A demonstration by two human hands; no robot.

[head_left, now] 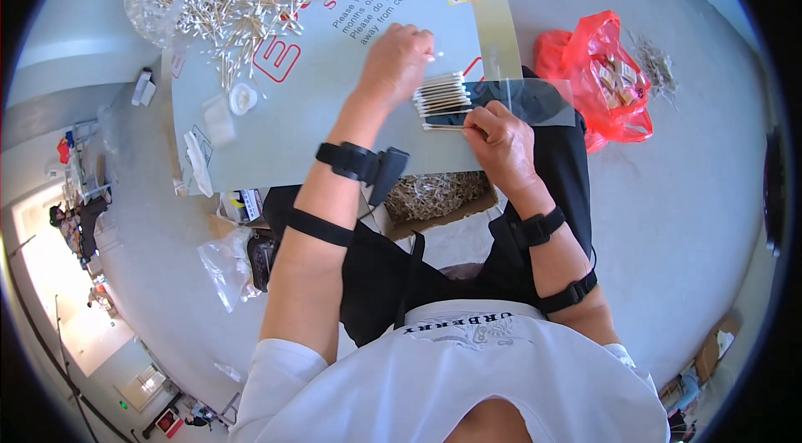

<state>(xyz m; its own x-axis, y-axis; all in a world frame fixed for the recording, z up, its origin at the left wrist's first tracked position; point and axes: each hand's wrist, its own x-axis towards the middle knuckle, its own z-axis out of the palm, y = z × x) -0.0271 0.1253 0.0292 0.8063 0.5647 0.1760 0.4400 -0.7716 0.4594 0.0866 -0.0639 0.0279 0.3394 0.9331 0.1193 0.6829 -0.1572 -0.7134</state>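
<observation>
A row of cotton swabs (443,95) lies side by side near the table's right edge, over a clear plastic bag (547,101) that sticks out past the edge. My left hand (399,63) is closed just above and left of the row. A white swab tip shows at its fingertips; the rest is hidden. My right hand (503,142) is closed at the row's near right corner, its fingertips at the end of a single swab (443,127) lying slightly apart from the others. Its palm side is hidden.
A big heap of loose swabs (225,0) spills from a clear bag at the far left. Near it stands a small round white container (242,99). Below the table's front edge is a box of swabs (434,197). A red plastic bag (601,80) sits on the floor at right.
</observation>
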